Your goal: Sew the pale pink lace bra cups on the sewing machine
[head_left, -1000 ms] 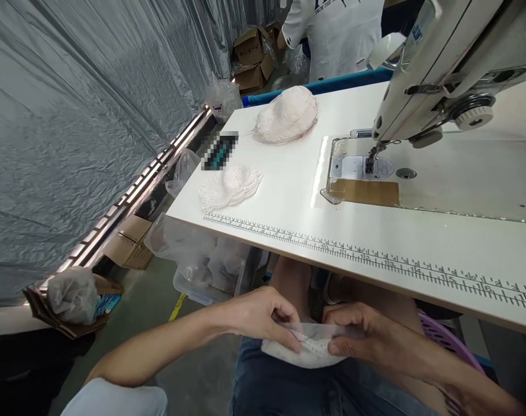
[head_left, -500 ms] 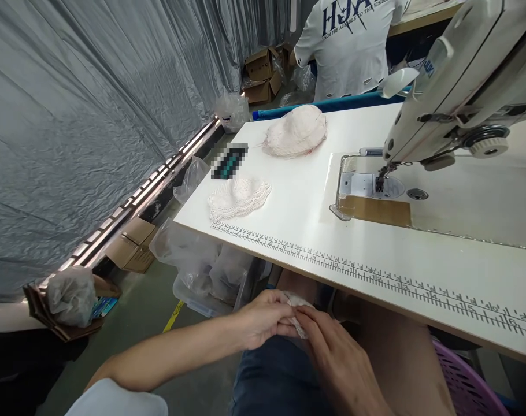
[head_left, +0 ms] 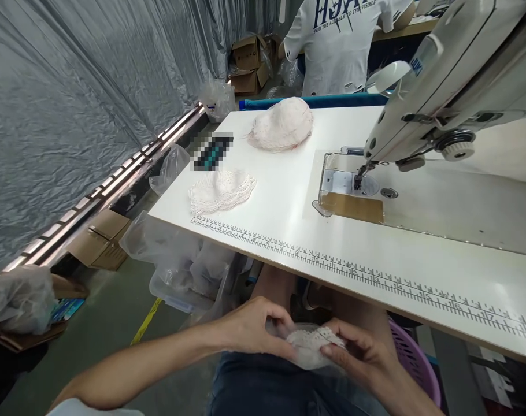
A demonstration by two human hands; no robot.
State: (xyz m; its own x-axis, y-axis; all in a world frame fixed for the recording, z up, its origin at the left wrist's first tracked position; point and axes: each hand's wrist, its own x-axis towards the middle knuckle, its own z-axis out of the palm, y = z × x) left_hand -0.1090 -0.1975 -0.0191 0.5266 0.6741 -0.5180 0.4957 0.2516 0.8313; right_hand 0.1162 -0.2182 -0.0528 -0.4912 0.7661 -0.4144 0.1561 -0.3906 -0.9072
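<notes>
Over my lap, below the table's front edge, a small white lace-trimmed fabric piece (head_left: 310, 346) is stretched between my two hands. My left hand (head_left: 256, 328) pinches its left end between thumb and fingers. At the other end, the thumb and fingers of my right hand (head_left: 362, 353) close on the lace edge. A similar white lace piece (head_left: 222, 192) lies on the left part of the white table (head_left: 271, 202). Behind it rests a rounded, pale pink fabric piece (head_left: 281, 125) with loose threads along its edge.
A sewing machine (head_left: 436, 98) stands on the table's right, and a printed ruler (head_left: 332, 263) runs along the front edge. Beneath are a clear plastic bin (head_left: 180, 289) and a purple basket (head_left: 412, 352). A person in a white T-shirt (head_left: 336, 46) is beyond the table.
My hands were close together over the bunched fabric; now they are farther apart, with the lace piece spread between them. The view has shifted slightly to the right.
</notes>
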